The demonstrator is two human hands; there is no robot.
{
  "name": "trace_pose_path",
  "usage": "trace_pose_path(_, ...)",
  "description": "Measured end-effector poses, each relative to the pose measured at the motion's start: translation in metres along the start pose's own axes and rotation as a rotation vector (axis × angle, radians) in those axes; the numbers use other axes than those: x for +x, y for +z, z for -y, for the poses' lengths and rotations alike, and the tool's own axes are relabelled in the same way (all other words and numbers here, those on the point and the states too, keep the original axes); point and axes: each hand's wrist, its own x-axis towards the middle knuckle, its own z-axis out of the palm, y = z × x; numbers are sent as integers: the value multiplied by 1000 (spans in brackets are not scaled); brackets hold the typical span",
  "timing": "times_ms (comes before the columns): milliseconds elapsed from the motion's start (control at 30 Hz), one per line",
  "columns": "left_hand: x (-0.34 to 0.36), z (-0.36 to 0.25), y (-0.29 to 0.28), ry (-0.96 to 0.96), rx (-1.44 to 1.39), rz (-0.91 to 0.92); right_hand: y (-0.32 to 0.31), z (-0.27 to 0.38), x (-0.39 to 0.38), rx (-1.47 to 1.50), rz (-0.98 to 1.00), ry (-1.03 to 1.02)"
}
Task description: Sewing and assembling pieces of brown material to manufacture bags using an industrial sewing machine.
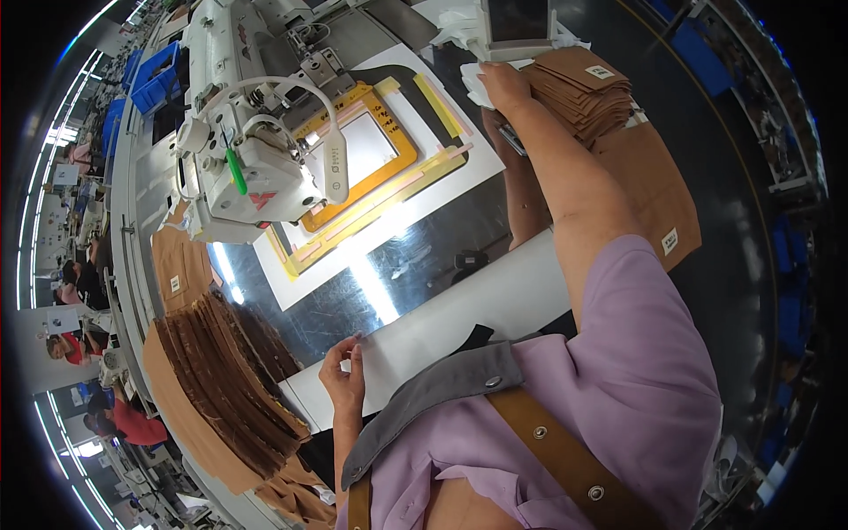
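Touching a crumpled, white, cloth-like piece [474, 87] beside the stack of flat brown panels [570, 78], my right hand [506, 87], its grip partly hidden, could topple that stack if my forearm [574, 177] swings right, while my left hand [343, 375] curls loosely, empty.

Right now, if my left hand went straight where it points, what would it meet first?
Across the shiny metal tabletop, your left hand would probably first meet the white sheet under the orange frame, though depth is unclear.

Table [424, 258]: shiny metal
White sheet [484, 170]: upper centre
Dark brown stack [225, 380]: left
Tan stack [579, 88]: upper right
Sewing machine [256, 146]: upper left
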Motion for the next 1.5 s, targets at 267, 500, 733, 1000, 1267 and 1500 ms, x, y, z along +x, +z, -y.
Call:
trace_pose_path(267,30,-17,12,-24,-12,38,-2,7,13,-272,64,66)
trace_pose_path(500,54,-30,19,71,65,55,-6,9,1,107,-347,-84)
trace_pose_path(733,119,-67,64,-122,-524,80,-37,146,-118,458,-123,-425)
trace_pose_path(1000,190,-45,94,-165,-544,25,-20,213,-174,526,71,-498)
trace_pose_path(1267,184,-30,65,-54,-117,-205,-10,185,-175,193,248,-583)
trace_pose_path(1500,162,-39,75,672,446,-23,-8,204,-164,147,343,-604)
